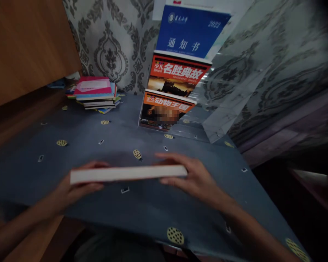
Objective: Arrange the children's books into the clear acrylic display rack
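Observation:
A thick book (128,173) with white page edges facing me is held level above the tabletop, its covers hardly visible. At its left end my left hand (80,181) grips it, thumb on the near side and fingers beyond. My right hand (190,174) clasps the other end the same way. Behind the book stands a clear tiered rack (221,123). In it sit an orange book (168,105), a red book (180,72) above that, and a blue booklet (191,32) marked 2022 higher up.
A stack of books (98,102) with a pink one (94,85) on top lies at the back left, by a wooden panel (27,47). Pineapple-patterned cloth covers the table (84,136). Patterned wallpaper (112,47) rises behind, and the table's right edge drops into a dark area.

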`<state>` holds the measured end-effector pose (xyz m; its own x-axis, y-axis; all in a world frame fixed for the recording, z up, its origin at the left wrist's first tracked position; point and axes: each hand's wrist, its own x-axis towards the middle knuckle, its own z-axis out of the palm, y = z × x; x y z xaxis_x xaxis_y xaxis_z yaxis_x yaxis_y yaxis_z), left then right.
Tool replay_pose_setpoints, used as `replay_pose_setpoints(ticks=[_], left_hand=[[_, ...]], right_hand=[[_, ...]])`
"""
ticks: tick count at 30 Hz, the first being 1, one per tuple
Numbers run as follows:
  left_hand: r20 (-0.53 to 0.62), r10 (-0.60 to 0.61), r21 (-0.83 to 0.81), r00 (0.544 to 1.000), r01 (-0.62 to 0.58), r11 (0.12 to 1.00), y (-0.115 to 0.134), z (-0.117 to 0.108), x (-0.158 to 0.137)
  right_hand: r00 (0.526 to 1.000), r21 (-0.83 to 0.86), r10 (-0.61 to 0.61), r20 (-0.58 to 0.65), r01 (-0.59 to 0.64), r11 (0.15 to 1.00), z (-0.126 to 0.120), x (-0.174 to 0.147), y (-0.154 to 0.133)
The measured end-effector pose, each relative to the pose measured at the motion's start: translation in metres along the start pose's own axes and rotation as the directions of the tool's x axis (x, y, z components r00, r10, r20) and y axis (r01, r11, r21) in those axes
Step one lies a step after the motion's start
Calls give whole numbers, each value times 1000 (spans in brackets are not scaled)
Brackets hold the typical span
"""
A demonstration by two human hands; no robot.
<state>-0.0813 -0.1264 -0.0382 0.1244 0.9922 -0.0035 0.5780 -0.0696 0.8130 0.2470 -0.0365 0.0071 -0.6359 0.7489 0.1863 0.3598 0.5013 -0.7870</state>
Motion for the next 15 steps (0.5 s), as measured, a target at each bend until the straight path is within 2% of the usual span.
replay_pose_setpoints(ticks=[2,3,6,9,11,12,14,15], left_hand=[[-97,-96,-191,991,76,979,11,-1,20],[-135,-128,-268,983,88,959,16,-2,29],[-188,-195,-404,963,105,909,22,-1,56],[-130,-268,-409,955,195,891,18,-3,72],[-92,-266,-321,960,225,920,12,-7,78],[-82,-244,-227,966,220,949,9,-11,80],[-98,-194,81,976,202,976,7,-18,83],[-129,-176,270,976,205,941,7,-21,84]], right_hand=[[984,138,39,-175,-14,990,6,24,11],[975,235,67,-212,-15,972,11,35,18],[959,431,151,-239,-34,902,28,60,41],[949,467,252,-189,-139,873,40,70,60],[939,424,296,-173,-200,883,43,71,68],[935,382,307,-179,-221,897,42,70,70],[929,249,316,-195,-264,932,37,69,73],[927,165,319,-197,-290,943,34,68,74]])
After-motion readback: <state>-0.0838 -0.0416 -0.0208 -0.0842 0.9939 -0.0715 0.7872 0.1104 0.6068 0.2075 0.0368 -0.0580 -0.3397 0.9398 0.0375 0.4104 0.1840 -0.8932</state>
